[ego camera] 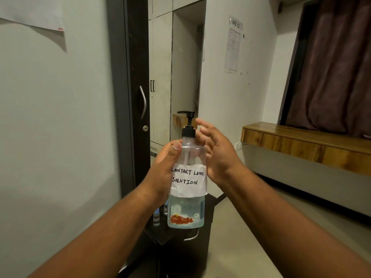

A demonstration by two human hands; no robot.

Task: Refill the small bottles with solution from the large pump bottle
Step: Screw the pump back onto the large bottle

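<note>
Above the dark worktop (206,205), the left hand (163,173) is gripping the large pump bottle (187,177) upright; the right hand (215,151) is hovering open beside it; small bottles (156,217) are waiting below, seemingly unfilled; refilling looks barely begun.

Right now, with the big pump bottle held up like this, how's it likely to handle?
The pump bottle is probably light: liquid fills only the bottom part. Its clear plastic wall likely flexes under the left hand. Tall with a pump on top, it may tip easily once set down. The right hand looks open beside it.
</note>
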